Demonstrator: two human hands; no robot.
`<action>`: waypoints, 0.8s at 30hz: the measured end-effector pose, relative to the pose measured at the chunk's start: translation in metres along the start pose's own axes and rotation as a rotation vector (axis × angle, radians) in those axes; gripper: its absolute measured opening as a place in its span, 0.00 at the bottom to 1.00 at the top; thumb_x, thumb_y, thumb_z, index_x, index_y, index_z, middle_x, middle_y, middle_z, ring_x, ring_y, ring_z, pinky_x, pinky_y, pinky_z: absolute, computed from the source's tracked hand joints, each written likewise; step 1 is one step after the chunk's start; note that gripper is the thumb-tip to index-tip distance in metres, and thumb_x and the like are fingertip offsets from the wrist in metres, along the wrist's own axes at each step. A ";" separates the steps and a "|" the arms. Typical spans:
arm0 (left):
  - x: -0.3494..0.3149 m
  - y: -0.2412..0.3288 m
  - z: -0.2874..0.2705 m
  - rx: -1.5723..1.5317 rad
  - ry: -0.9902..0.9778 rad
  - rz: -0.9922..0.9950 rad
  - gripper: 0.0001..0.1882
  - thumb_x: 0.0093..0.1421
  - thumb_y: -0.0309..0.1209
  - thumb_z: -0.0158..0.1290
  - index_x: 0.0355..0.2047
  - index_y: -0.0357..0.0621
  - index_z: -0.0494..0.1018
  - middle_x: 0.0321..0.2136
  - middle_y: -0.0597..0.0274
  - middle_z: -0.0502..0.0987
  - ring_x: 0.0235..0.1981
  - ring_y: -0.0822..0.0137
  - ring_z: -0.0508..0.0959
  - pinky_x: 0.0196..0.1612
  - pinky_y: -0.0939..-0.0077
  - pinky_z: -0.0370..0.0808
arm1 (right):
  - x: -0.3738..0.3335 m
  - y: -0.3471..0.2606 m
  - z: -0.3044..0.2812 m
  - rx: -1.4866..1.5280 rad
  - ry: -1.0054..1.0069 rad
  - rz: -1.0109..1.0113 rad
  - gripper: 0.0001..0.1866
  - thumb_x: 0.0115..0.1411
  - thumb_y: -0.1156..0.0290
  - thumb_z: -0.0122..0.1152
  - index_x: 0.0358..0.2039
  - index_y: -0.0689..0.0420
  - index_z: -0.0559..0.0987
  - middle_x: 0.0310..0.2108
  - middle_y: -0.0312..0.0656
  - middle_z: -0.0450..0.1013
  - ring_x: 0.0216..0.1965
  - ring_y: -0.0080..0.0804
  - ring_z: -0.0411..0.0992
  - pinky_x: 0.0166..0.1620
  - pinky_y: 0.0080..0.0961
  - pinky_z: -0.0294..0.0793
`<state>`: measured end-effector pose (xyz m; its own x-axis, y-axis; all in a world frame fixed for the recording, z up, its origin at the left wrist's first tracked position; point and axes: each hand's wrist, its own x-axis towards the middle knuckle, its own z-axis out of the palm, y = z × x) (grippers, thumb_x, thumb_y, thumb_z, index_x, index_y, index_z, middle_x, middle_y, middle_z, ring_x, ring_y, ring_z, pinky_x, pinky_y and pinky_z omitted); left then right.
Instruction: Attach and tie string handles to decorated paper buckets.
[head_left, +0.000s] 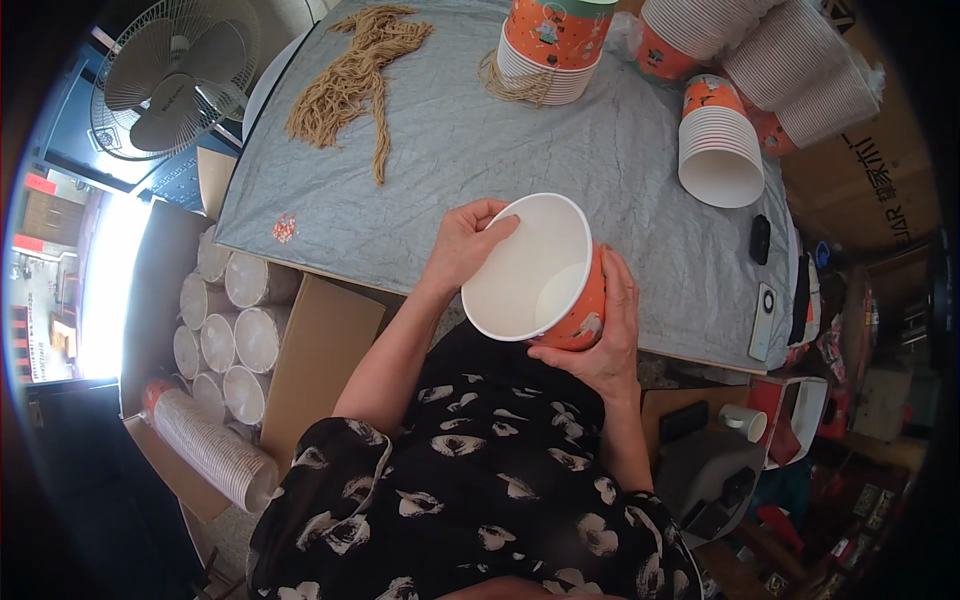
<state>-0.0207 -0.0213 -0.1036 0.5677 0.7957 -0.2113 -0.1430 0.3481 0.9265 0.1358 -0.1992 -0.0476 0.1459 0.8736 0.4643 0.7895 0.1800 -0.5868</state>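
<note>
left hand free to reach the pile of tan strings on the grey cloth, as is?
Probably not at once: the left hand is gripping the rim of the paper bucket. Once it lets go, the grey cloth toward the tan strings lies bare.

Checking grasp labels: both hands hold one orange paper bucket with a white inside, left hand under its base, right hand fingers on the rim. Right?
Sides are swapped. In the head view the right hand cups the orange paper bucket with a white inside at its base and side, and the left hand has its fingers on the rim. Both hands do hold the one bucket.
</note>
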 end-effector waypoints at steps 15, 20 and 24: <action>0.000 0.022 0.001 -0.623 -0.080 -0.236 0.23 0.71 0.44 0.51 0.52 0.35 0.74 0.45 0.53 0.82 0.46 0.66 0.82 0.47 0.73 0.80 | -0.019 0.030 0.033 0.345 0.291 0.194 0.71 0.33 0.47 0.86 0.69 0.67 0.52 0.65 0.54 0.58 0.65 0.47 0.62 0.65 0.41 0.64; 0.004 0.013 -0.026 -0.565 0.057 -0.041 0.16 0.67 0.34 0.57 0.48 0.34 0.74 0.47 0.49 0.80 0.49 0.62 0.81 0.54 0.71 0.80 | -0.013 0.067 0.056 0.388 0.464 0.312 0.66 0.37 0.51 0.86 0.68 0.65 0.53 0.62 0.48 0.61 0.63 0.41 0.63 0.64 0.38 0.63; -0.013 0.030 -0.067 -0.256 0.217 0.028 0.10 0.65 0.31 0.60 0.41 0.36 0.78 0.40 0.54 0.83 0.40 0.66 0.83 0.47 0.75 0.81 | 0.011 0.086 0.068 0.460 0.489 0.330 0.59 0.43 0.58 0.84 0.67 0.63 0.55 0.62 0.47 0.62 0.63 0.38 0.62 0.66 0.35 0.60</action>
<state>-0.0865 0.0117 -0.0936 0.3791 0.8840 -0.2735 -0.3709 0.4159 0.8303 0.1644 -0.1435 -0.1378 0.6650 0.6336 0.3954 0.3455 0.2083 -0.9150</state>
